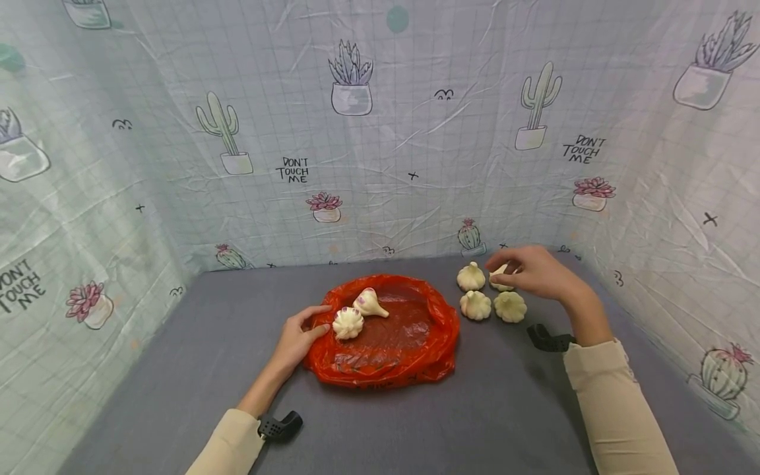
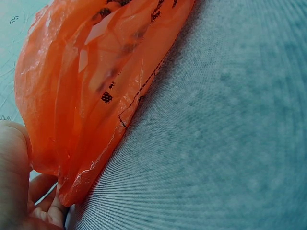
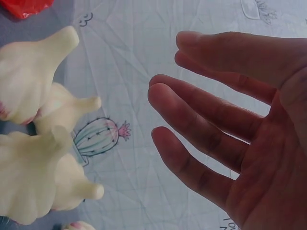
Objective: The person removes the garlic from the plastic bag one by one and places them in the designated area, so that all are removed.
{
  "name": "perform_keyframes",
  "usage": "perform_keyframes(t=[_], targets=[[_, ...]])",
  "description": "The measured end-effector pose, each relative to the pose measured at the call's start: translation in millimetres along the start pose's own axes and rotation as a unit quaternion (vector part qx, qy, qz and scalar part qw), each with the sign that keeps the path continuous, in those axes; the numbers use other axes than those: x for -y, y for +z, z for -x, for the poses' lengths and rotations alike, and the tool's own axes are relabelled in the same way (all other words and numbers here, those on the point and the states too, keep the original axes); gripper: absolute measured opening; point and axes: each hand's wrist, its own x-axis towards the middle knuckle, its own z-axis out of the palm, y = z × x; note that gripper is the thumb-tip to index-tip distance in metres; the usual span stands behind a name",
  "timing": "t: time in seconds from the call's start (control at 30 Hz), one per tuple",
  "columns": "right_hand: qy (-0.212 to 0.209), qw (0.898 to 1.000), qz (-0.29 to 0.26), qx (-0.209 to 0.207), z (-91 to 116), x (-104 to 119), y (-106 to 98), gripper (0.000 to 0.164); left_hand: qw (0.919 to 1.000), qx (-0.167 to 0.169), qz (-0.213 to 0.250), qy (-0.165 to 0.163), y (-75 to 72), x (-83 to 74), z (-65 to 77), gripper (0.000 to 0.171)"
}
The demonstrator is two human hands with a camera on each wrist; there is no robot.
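On the grey counter (image 1: 368, 435) lies a red bag (image 1: 386, 377), wide open, with a crumpled rim. The left hand (image 1: 298, 333) is at the bag's left side, its fingers and thumb pinching the thin plastic. Inside that side sits the front garlic (image 1: 348, 324), cream with purple bits and bumpy. Its stem is hidden, so I cannot tell which way it points. Just behind it lies the back garlic (image 1: 368, 303), smooth and cream. Its stem points to the front right, so its long line slants from back left to front right. Toward the counter's back right corner, at least four more garlics (image 1: 475, 306) stand close together, fat and pale, stems up. The right hand (image 1: 537, 274) hangs over them, fingers spread and a little bent. Past the back edge hangs a cactus cloth (image 1: 410, 132).
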Motion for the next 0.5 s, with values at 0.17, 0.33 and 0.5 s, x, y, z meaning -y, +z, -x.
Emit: perform_keyframes(t=[0.17, 0.33, 0.5], targets=[[-0.005, 1.0, 0.0, 0.002, -3.0, 5.4, 0.7, 0.02, 0.9999, -0.003, -0.008, 0.008, -1.2, -0.9, -1.0, 0.039], [-0.009, 1.0, -0.003, 0.007, -6.3, 9.7, 4.4, 0.021, 1.0, 0.0, -0.006, 0.007, -1.5, 0.9, -0.6, 0.038], [-0.023, 1.0, 0.003, 0.007, -9.0, 13.6, 9.2, 0.024, 1.0, 0.001, -0.005, 0.008, -0.9, 2.3, -0.5, 0.038]])
